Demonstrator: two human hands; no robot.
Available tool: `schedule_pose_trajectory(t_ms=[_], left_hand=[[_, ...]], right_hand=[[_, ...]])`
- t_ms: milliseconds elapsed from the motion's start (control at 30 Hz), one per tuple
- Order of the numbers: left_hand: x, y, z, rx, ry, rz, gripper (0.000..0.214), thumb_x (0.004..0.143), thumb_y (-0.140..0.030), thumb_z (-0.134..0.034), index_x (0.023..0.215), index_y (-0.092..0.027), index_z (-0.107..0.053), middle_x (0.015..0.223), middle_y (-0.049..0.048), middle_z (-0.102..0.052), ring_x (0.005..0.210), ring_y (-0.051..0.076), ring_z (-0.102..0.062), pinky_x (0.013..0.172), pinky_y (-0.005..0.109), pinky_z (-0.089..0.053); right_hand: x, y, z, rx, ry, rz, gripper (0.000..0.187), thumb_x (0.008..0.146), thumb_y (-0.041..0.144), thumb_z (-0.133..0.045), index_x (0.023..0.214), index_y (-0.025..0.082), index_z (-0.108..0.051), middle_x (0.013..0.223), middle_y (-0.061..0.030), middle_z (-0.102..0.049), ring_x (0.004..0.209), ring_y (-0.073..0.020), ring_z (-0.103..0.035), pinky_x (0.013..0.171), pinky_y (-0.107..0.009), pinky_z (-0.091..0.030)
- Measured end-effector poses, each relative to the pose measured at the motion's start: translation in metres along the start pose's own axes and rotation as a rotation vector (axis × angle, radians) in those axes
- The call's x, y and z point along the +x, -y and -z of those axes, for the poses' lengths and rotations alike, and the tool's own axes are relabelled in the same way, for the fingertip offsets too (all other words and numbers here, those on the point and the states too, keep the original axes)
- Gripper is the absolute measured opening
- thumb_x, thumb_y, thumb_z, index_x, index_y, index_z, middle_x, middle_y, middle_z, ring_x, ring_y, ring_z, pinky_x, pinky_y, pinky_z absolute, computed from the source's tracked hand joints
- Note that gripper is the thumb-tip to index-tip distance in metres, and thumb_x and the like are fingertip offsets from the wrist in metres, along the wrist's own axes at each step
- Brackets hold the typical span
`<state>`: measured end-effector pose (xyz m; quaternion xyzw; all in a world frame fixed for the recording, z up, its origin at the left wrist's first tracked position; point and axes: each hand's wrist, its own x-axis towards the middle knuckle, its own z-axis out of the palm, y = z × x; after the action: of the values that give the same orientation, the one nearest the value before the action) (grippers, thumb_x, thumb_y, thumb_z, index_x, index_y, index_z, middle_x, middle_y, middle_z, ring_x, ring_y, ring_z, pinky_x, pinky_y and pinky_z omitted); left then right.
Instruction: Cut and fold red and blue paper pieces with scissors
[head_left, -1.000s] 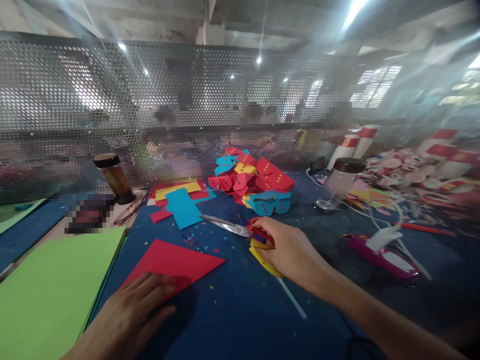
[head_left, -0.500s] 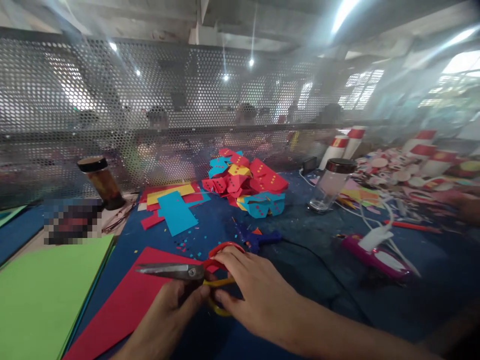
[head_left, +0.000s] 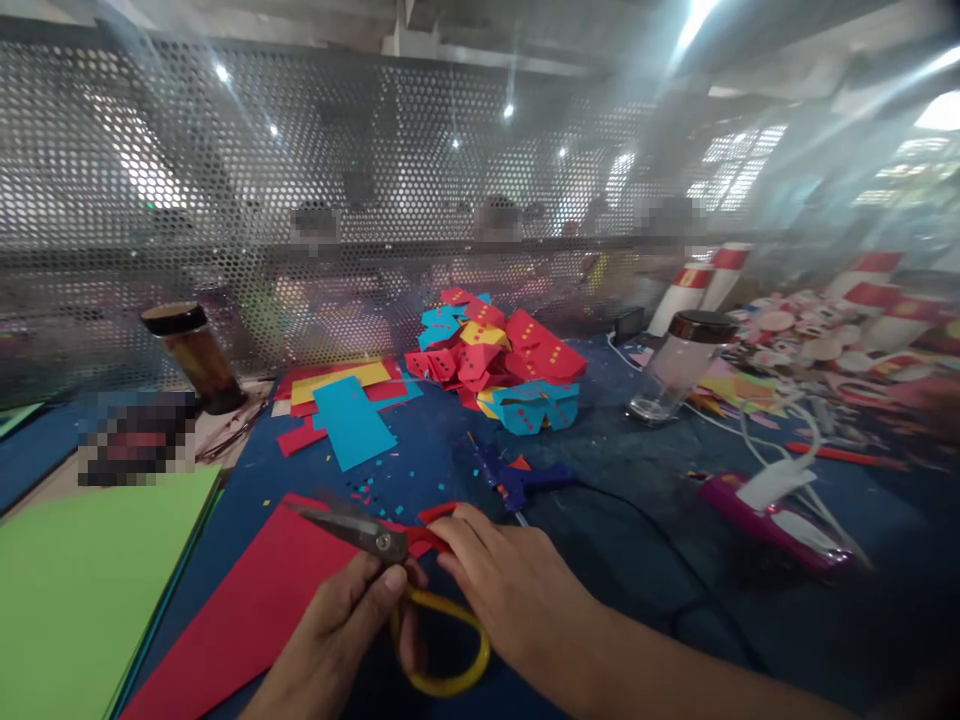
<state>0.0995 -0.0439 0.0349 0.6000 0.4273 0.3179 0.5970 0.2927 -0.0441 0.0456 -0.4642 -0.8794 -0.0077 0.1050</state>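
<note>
A pair of scissors (head_left: 383, 542) with one red and one yellow handle is held over the table, its blades pointing left. My left hand (head_left: 334, 620) is closed around it just below the pivot, with the thumb pressed near the base of the yellow handle. The fingers of my right hand (head_left: 517, 575) are curled on the red handle. The two handles stand spread apart, and the blades look slightly parted and blurred. Under the blades lies a red paper sheet (head_left: 247, 600), flat on the blue table (head_left: 630, 640).
Beyond my hands are a blue glue gun (head_left: 525, 484), a blue paper piece (head_left: 352, 422) on other cut sheets, and a pile of folded paper shapes (head_left: 487, 360). Green paper (head_left: 97, 580) lies left. A glass bottle (head_left: 679, 368) and purple power strip (head_left: 776, 525) stand right.
The scissor handles have spread apart, the yellow one swinging downward. My right hand has shifted off the yellow handle and grips only the red one. The view has tilted slightly.
</note>
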Motion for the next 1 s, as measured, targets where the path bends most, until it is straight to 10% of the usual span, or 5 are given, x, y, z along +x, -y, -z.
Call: schedule_pose_trajectory(t_ms=[500, 733, 1000], left_hand=[[-0.002, 0.003, 0.0, -0.187, -0.033, 0.125, 0.052, 0.081, -0.068, -0.056, 0.091, -0.018, -0.063, 0.049, -0.0054, -0.053, 0.049, 0.014, -0.052, 0.056, 0.026, -0.045], [0.003, 0.003, 0.005, -0.228, -0.067, 0.04, 0.05, 0.09, -0.056, -0.051, 0.056, -0.019, -0.054, 0.055, -0.0008, -0.057, 0.057, 0.015, -0.054, 0.061, 0.024, -0.045], [-0.007, -0.01, 0.006, -0.12, 0.006, 0.018, 0.049, 0.091, -0.058, -0.048, 0.06, -0.021, -0.058, 0.06, 0.0006, -0.061, 0.062, 0.017, -0.058, 0.068, 0.025, -0.046]], right_hand=[[0.0, -0.01, 0.003, -0.009, -0.211, 0.051, 0.027, 0.097, 0.012, -0.044, 0.121, 0.018, -0.052, 0.103, -0.0059, -0.064, 0.085, -0.02, -0.062, 0.069, -0.033, -0.049], [-0.004, -0.005, 0.019, 0.124, -0.503, 0.097, 0.011, 0.096, 0.019, -0.051, 0.103, 0.016, -0.059, 0.092, -0.0056, -0.065, 0.084, -0.0195, -0.06, 0.074, -0.033, -0.047], [-0.004, 0.007, 0.018, 0.683, -0.183, -0.023, 0.027, 0.099, 0.037, -0.045, 0.115, 0.02, -0.059, 0.108, -0.0076, -0.067, 0.1, -0.0211, -0.06, 0.088, -0.034, -0.045]])
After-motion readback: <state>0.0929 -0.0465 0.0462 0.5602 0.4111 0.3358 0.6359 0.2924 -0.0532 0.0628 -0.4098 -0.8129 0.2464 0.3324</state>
